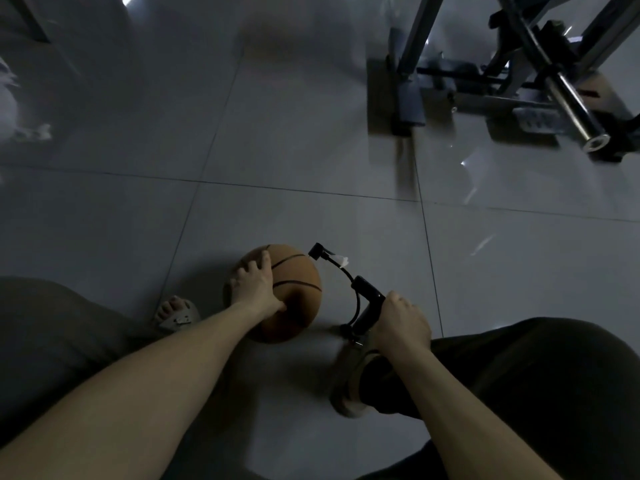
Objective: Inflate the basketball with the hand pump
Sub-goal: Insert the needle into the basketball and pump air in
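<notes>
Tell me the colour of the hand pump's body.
Black. The head view shows the black plastic hand pump gripped by the right hand.

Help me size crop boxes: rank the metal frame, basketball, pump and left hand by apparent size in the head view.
1. metal frame, though it is cut off by the picture's edge
2. basketball
3. pump and left hand: about alike, and the right hand hides part of the pump
</notes>
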`<state>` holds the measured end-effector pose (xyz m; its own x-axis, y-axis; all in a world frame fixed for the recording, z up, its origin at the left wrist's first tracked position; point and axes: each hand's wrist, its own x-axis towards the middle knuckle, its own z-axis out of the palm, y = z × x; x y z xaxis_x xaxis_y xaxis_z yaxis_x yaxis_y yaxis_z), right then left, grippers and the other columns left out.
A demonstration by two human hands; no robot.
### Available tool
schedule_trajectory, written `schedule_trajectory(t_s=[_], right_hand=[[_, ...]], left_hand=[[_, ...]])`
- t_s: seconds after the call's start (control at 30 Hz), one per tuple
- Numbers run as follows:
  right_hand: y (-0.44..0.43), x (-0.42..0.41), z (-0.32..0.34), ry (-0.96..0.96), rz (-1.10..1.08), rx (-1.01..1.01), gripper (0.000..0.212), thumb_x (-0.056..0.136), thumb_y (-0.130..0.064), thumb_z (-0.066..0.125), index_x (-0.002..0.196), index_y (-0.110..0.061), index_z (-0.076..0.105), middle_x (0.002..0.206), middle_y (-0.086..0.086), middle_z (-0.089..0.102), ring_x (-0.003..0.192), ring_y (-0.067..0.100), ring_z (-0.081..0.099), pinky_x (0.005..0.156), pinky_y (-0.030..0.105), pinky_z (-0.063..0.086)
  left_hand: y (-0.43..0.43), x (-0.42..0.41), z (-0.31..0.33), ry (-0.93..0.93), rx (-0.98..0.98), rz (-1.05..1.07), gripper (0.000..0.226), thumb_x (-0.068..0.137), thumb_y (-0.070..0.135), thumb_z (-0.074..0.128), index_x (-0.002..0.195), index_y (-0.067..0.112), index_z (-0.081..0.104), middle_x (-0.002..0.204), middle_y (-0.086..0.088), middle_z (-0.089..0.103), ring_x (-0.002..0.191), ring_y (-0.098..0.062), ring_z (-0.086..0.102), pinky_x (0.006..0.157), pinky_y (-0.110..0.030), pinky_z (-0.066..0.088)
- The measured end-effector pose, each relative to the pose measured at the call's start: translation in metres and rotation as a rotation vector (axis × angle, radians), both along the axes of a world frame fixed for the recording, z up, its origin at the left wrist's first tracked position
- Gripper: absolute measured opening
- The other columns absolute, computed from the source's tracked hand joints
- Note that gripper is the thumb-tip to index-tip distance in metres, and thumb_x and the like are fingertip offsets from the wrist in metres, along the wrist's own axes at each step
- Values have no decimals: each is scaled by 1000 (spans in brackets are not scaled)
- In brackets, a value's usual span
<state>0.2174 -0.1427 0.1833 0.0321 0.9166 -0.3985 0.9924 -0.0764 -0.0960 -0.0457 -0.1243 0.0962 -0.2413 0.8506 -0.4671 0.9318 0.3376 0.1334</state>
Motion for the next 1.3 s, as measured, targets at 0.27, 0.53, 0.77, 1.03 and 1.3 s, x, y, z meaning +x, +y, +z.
schedule_trajectory(t_s=[0.27,0.53,0.77,1.03,1.3], right_hand=[[1,-5,4,39,41,9,19,93,-8,54,111,-12,50,111,9,62,99,28,60,75,36,48],[3,-18,4,-37,190,61,54,91,-12,56,138,-17,30,118,12,54,104,31,55,84,41,50],[0,-26,0,12,261,68,81,92,-17,57,154,-22,5,135,17,32,106,31,52,84,43,54],[-3,-33,14,-110,522,165,89,97,-12,56,157,-11,-9,157,27,6,98,28,61,81,34,56],[12,-37,-15,-36,408,124,93,90,-26,58,156,-15,-6,149,22,19,91,27,60,67,33,56]], left_hand=[[-5,-17,9,11,93,134,113,78,51,79,156,10,8,129,-21,60,117,-40,60,89,-45,54],[2,-14,9,-5,-24,220,120,68,65,80,157,30,7,152,-28,22,134,-50,36,102,-58,44],[2,-3,-1,-36,-48,171,133,69,69,77,155,37,-18,156,-35,7,139,-56,26,104,-63,42],[6,3,0,-47,-81,184,124,73,66,77,157,41,-12,159,-34,3,142,-56,22,105,-63,41],[4,1,-4,-58,-58,165,124,72,69,74,157,39,-13,157,-35,4,140,-57,23,105,-62,40]])
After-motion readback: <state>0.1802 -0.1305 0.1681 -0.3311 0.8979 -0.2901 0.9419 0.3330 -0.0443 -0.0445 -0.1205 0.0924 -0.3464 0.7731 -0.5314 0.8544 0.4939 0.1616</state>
